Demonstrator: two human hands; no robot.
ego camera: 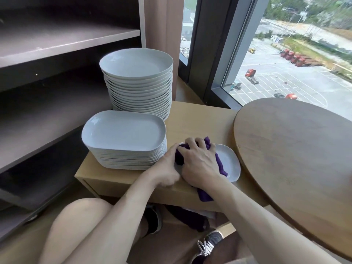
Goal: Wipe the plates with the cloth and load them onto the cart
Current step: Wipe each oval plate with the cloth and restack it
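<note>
A single white plate lies on the low wooden table. My right hand presses a purple cloth onto it, fingers curled over the bunched fabric; one end of the cloth hangs over the table's front edge. My left hand grips the plate's left rim. To the left stands a stack of oblong white plates. Behind that rises a taller stack of round white plates.
A grey shelving unit with bare shelves fills the left side. A round wooden tabletop sits close on the right. Tall windows stand behind. My knees and shoes are below the table.
</note>
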